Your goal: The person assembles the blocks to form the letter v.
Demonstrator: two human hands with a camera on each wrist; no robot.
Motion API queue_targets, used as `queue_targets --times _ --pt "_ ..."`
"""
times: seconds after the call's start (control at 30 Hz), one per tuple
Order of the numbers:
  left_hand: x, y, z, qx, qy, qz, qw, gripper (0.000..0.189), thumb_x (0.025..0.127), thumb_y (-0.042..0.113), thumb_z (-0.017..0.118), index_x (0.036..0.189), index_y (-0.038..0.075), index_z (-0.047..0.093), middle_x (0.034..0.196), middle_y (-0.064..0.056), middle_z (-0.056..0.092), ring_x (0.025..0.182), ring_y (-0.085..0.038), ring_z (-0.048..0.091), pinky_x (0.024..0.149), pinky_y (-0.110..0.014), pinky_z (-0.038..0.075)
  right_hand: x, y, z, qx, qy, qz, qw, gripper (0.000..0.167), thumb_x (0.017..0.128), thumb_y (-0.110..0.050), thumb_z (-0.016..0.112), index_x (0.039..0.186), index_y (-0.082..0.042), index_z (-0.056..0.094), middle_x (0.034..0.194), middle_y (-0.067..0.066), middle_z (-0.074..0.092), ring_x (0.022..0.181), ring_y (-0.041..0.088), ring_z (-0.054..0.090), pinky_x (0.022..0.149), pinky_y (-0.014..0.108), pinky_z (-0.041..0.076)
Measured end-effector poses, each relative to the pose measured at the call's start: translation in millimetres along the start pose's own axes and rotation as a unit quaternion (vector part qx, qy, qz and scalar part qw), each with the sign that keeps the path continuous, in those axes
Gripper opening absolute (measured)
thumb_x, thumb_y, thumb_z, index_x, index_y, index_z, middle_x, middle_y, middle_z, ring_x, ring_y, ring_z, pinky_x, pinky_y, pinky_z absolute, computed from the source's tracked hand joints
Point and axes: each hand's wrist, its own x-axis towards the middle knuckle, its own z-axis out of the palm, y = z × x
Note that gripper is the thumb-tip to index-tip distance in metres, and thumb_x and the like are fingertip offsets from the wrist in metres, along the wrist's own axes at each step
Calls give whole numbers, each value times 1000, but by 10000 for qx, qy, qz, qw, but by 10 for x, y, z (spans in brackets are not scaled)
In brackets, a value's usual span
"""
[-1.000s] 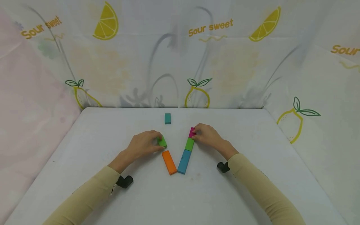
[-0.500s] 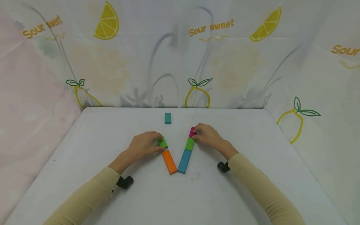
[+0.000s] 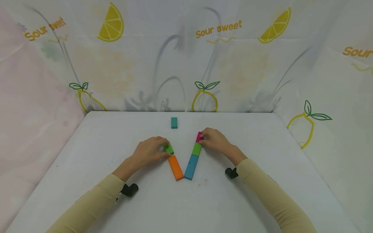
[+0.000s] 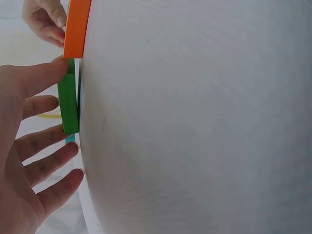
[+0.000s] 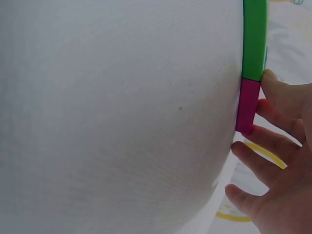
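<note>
Green block is pinched by left hand, just above orange block; magenta block is pinched by right hand.

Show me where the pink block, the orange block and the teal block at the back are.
pink block (image 3: 199,137), head view, on its top face.
orange block (image 3: 175,167), head view, middle of its top face.
teal block (image 3: 174,122), head view, middle of its top face.
</note>
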Motion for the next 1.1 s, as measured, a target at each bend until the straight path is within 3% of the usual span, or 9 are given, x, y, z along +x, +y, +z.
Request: queue_targets --times 0.67,1.1 --pt "-15 -4 10 -1 135 196 9997 24 88 40 74 105 24 70 120 1 70 96 -19 65 73 -38 56 0 3 -7 -57 -21 8 10000 24 90 -20 74 108 -4 73 113 8 70 108 25 63 98 42 52" --pt "-22 10 10 -36 74 167 9998 25 88 40 74 106 24 69 122 1 69 101 -20 66 77 -40 57 -9 -22 -30 -42 35 -35 10000 25 90 -20 74 108 -3 73 113 10 70 108 26 64 99 43 52"
